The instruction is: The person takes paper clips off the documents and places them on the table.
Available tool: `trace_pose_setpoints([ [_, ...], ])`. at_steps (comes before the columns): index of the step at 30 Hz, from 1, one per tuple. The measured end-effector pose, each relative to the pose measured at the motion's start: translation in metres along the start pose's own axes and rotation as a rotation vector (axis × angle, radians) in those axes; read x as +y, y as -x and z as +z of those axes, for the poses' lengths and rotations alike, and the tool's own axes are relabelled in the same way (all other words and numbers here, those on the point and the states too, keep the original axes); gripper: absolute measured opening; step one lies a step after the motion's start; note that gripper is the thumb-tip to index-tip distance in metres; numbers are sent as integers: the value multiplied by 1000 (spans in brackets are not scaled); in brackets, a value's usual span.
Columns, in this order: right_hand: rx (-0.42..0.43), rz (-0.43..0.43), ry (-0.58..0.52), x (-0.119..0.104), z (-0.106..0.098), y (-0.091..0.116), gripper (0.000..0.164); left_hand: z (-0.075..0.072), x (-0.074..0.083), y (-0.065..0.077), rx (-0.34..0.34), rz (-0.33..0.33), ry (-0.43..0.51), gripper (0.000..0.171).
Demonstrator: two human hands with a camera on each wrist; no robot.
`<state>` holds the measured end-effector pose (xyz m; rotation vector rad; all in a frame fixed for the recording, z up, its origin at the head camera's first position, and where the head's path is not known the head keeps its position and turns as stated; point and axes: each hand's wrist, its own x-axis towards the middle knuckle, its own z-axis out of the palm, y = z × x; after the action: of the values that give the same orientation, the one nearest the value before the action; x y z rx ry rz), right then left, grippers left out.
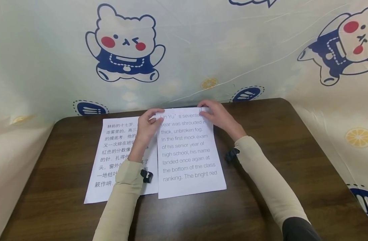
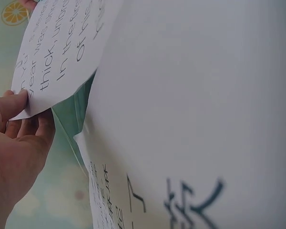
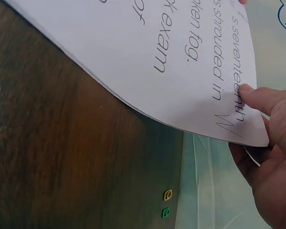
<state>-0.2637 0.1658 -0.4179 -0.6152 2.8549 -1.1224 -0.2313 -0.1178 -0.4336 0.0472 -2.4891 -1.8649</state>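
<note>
A white sheet printed with English text (image 1: pixel 188 150) has its top edge between both hands. At its top left corner my left hand (image 1: pixel 149 129) pinches it, thumb on the printed face and fingers behind, as the left wrist view shows. My right hand (image 3: pixel 276 138) pinches the top right corner the same way. Near that corner the sheet bears a thin W-shaped line (image 3: pixel 226 126). The sheet bows upward along its top. Left of it lies a sheet with Chinese text (image 1: pixel 111 167), partly covered by my left hand and forearm.
Both sheets are over a dark brown wooden table (image 1: pixel 190 221). A pale curtain (image 1: pixel 187 50) with cartoon bears hangs right behind the table's far edge. Small yellow (image 3: pixel 168 194) and green looped pieces (image 3: pixel 166 213) lie near that edge, below the right hand in the right wrist view.
</note>
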Motion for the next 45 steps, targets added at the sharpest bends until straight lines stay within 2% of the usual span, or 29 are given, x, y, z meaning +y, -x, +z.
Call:
trace_pose_setpoints([
  [9, -44, 13, 55, -2, 1, -1, 33, -1, 0, 0, 6, 16, 21, 32],
  [22, -16, -4, 133, -1, 5, 1, 40, -1, 4, 2, 6, 13, 8, 32],
  [35, 19, 55, 79, 1, 11, 2, 39, -1, 5, 5, 0, 23, -5, 32],
  [45, 89, 52, -66, 4, 12, 1, 30, -2, 3, 4, -13, 43, 23, 32],
])
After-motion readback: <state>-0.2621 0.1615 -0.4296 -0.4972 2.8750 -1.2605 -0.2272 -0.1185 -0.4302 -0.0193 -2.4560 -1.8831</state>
